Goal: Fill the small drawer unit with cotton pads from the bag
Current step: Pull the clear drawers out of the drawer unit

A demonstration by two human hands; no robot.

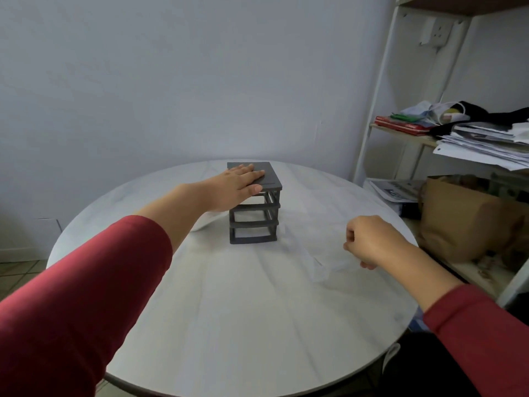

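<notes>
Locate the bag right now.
Head view: the clear bag lies on the table, right of the drawer unit, gripped by the right hand.

No text is readable; print on the shelf papers (483,144) is blurred.

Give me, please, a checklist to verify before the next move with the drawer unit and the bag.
1. Drawer unit stands upright on the table: ok.
2. Left grip rests flat on the unit's top, steadying it: ok.
3. Right grip holds the clear bag, which lies on the table: ok.
4. A drawer is pulled out for pads: cannot tell; the slots look see-through.
5. Cotton pads are in the bag: cannot tell.
</notes>
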